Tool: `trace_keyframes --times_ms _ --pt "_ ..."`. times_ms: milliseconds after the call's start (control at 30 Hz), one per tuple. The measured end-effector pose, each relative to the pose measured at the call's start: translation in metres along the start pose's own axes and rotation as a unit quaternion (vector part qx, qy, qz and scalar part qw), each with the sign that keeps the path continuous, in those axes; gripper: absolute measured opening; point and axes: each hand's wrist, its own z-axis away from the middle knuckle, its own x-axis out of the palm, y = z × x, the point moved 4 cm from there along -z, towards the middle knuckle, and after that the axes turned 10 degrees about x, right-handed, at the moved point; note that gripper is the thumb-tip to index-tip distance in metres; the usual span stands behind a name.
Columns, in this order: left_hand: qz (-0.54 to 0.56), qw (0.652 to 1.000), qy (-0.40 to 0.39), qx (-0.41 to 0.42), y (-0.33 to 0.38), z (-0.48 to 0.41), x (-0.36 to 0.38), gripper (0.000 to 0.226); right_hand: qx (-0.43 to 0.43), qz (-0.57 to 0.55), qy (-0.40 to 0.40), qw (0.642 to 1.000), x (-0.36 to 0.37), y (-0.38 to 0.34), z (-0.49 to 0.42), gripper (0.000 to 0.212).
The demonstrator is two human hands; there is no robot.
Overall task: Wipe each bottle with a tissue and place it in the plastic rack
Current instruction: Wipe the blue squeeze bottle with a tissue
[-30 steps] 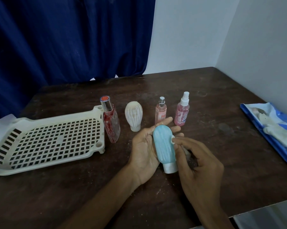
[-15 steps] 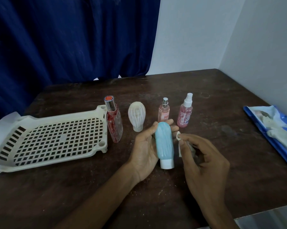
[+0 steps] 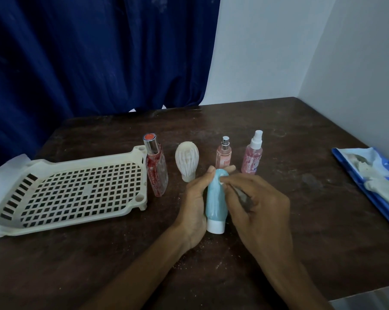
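Clasping blue bottle (image 3: 216, 203) mid-table (image 3: 301, 220): left hand (image 3: 193, 206)

Dim, cool, even indoor light; edges bowed.
The white walls (image 3: 267, 52) are brightest, while the dark blue curtain (image 3: 88, 63) and dark brown wooden table (image 3: 301, 142) sink into murk; shadows are faint and soft-edged. The right hand (image 3: 263, 211) and the small white tissue scrap (image 3: 222, 181) it pinches against the pale blue plastic bottle (image 3: 216, 202) look slightly smeared.
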Motion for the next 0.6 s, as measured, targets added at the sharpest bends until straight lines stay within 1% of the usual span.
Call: trace_keyframes --times_ms 100,200,267,367,433,533,600 --pt "-0.010 1.000 0.002 0.003 0.000 0.000 0.001 0.048 0.002 0.011 0.010 1.000 -0.004 0.004 -0.003 0.018" --pt "-0.014 1.000 -0.003 0.007 0.000 0.002 0.003 0.043 -0.003 0.012 0.014 1.000 -0.004 -0.003 -0.010 0.020" --pt "-0.009 1.000 -0.002 0.009 0.001 0.002 0.002 0.039 -0.014 0.001 0.011 1.000 -0.002 -0.008 -0.010 0.018" --pt "-0.014 1.000 0.002 0.014 0.003 0.002 0.002 0.042 -0.019 0.003 0.004 1.000 -0.002 -0.008 -0.007 0.015" --pt "-0.027 0.999 0.000 0.018 0.002 0.002 0.002 0.041 -0.006 0.003 -0.002 1.000 -0.004 -0.003 -0.009 0.014" --pt "-0.046 0.999 0.010 0.028 0.003 0.002 0.003 0.036 0.042 -0.028 -0.013 0.999 -0.005 -0.002 -0.018 0.016" --pt "-0.055 0.998 0.008 0.038 0.004 0.003 0.004 0.036 0.045 -0.038 -0.019 0.998 -0.003 -0.008 -0.020 0.019"
